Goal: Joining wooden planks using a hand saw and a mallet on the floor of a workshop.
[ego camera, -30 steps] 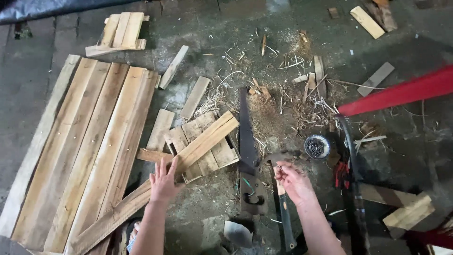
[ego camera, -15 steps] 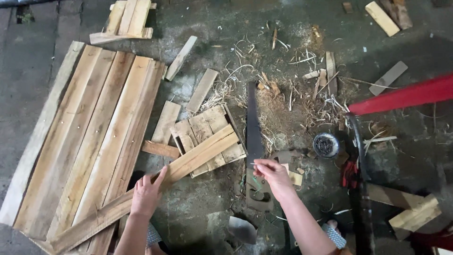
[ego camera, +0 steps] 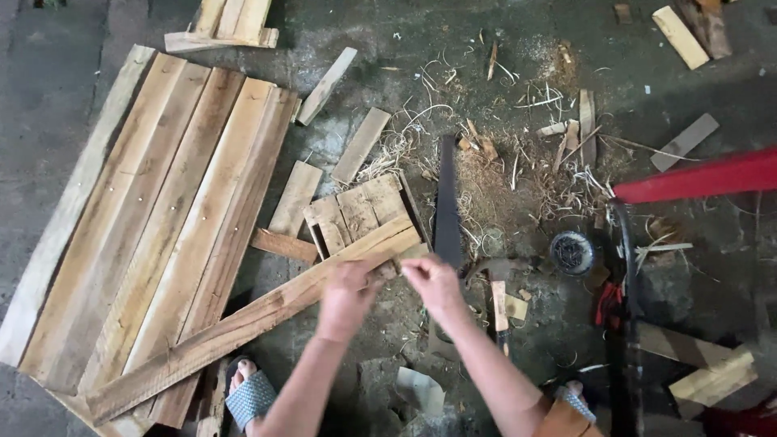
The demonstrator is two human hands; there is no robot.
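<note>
Over long plank (ego camera: 243,324) end, L hand (ego camera: 346,298) & R hand (ego camera: 433,285) meet; grips curled, contents unclear.

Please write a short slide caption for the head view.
Both hands meet at the end of a long plank, beside a handsaw.

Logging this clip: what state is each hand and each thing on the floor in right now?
Left hand: fingers curled at the end of the long plank, grip unclear.
Right hand: fingers pinched beside the left hand, contents not visible.
Long plank: flat, diagonal, its end on the small panel.
Small panel: flat, partly covered.
Saw: lying flat, untouched.
Round tin: open, upright.
Big panel: flat on floor.
</note>
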